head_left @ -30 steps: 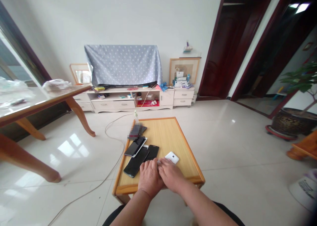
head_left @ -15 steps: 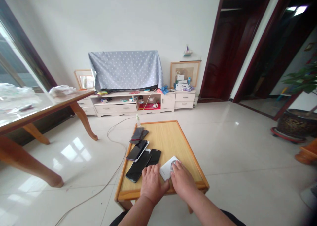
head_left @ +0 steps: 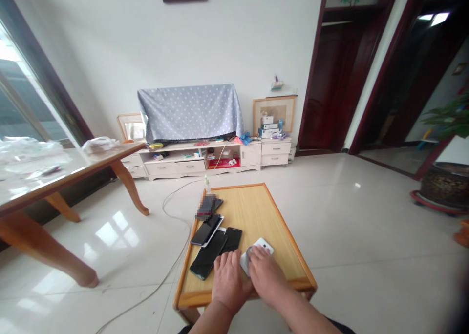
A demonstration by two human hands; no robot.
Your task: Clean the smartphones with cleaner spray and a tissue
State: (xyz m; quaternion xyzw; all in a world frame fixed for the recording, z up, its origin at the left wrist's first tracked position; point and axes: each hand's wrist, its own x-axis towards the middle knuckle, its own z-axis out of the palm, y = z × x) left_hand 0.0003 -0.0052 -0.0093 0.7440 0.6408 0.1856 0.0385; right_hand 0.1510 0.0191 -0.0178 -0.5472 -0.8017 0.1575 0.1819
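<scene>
My right hand [head_left: 266, 276] lies over a white smartphone [head_left: 262, 248], its fingers pressing a small grey wad, perhaps cloth [head_left: 249, 257], onto the phone's surface. My left hand [head_left: 229, 281] rests flat on a wooden tray [head_left: 256, 217] beside the phone, touching its lower left edge. Left of my hands lie two black smartphones [head_left: 208, 255] [head_left: 231, 239]. Farther back are a black phone with a white-edged phone beneath [head_left: 205, 230] and a dark blurred stack [head_left: 208, 207]. A small clear bottle [head_left: 207, 184] stands behind the tray.
A black cable [head_left: 172, 248] runs across the tiled floor left of the tray. A glass-topped table [head_left: 73, 175] stands at the left. A white TV cabinet [head_left: 190, 165] is against the far wall, with doorways at the right and a potted plant [head_left: 449, 114] at the far right.
The white phone has shifted toward the tray's front edge and turned, with my right hand now over it. The view has tilted upward, bringing a wall clock into sight.
</scene>
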